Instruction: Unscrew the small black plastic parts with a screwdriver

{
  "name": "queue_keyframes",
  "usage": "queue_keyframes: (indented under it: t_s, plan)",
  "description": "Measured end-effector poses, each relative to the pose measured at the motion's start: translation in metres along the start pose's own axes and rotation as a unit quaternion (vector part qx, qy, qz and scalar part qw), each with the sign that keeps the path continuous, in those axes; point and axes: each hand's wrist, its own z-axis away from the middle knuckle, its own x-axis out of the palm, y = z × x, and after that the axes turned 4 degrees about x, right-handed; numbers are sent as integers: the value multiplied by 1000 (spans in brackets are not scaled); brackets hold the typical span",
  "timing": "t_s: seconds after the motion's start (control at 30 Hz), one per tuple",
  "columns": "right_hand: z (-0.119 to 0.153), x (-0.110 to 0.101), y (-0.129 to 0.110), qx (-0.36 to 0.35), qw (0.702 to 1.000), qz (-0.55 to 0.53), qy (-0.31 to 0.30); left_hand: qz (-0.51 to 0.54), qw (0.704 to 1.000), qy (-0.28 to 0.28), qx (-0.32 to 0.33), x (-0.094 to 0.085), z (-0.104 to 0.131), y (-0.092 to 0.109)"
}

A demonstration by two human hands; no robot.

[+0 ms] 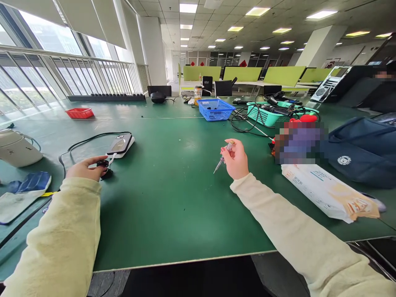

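My left hand [85, 168] pinches a small black object [102, 163] at the left of the green table [173, 214]. A second dark piece lies just below it, and a white cable end is beside it. Behind that hand a phone [120, 143] rests on a white block, with a black cable running off to the left. My right hand [236, 159], right of the middle, is closed on a small screwdriver [223, 157] with a clear handle; its thin tip points down and left, over the table.
A red tray [79, 113] stands at the back left, a blue basket [215, 110] at the back middle, and a green basket [269, 115] with tangled cables to its right. A white packet [324, 192] and dark blue bag [365, 148] lie right. A cloth pouch [24, 194] lies left.
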Motion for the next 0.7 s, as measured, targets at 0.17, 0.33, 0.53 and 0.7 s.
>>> queue_keyframes:
  t_s: [0.17, 0.33, 0.53, 0.7]
  plan:
    - [1, 0, -1, 6, 1000, -4, 0, -31, 999, 10, 25, 3, -13, -12]
    - [4, 2, -6, 8, 1000, -6, -6, 115, 993, 0, -19, 13, -16, -12]
    - [6, 4, -8, 8, 1000, 1, -16, 223, 975, -14, -11, 23, -13, -8]
    - [6, 3, -6, 15, 1000, -2, -13, 249, 968, 10, 12, 22, -6, -5]
